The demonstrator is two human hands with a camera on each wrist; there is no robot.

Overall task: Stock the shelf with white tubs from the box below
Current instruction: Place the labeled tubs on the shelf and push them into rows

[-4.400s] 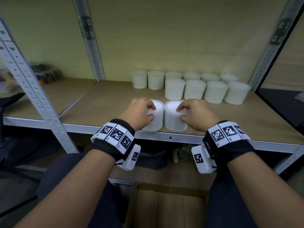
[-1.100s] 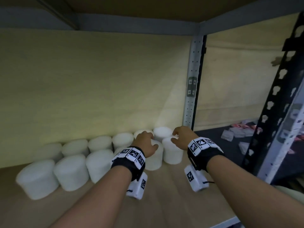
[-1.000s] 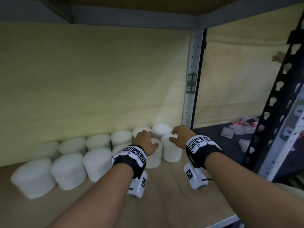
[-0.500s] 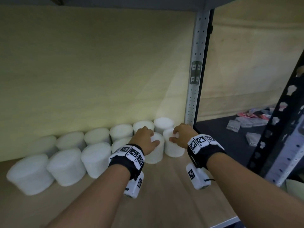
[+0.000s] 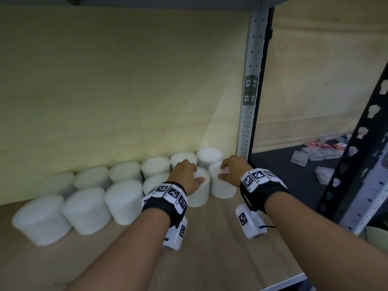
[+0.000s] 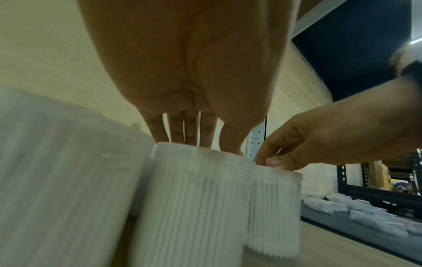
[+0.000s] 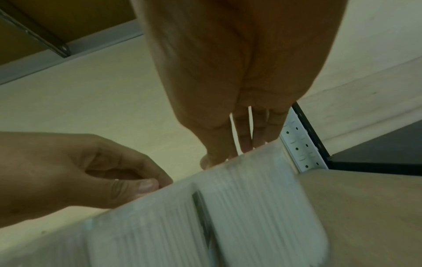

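Two rows of white ribbed tubs point(image 5: 123, 202) line the back of the wooden shelf point(image 5: 220, 248). My left hand point(image 5: 186, 175) grips the top rim of a front-row tub point(image 5: 199, 196), fingers over the lid and thumb at the near edge. My right hand point(image 5: 233, 166) pinches the rim of the tub point(image 5: 222, 187) beside it, at the row's right end. The two tubs stand upright and touch. From the left wrist, my left hand point(image 6: 196, 144) rests on its tub point(image 6: 194, 207). From the right wrist, my right hand point(image 7: 228, 155) sits on its tub point(image 7: 262, 207).
A grey perforated upright point(image 5: 249, 101) stands just right of the tubs. Beyond it a dark shelf point(image 5: 294, 185) holds small clear packets point(image 5: 323, 173). A black upright point(image 5: 357, 148) rises at the far right. Bare shelf board lies in front of the rows, up to the metal front edge point(image 5: 289, 279).
Since 4.4 s ago both tubs moved from the shelf's front edge to the right end of the front row. Over the last second the hands stayed on them almost still.
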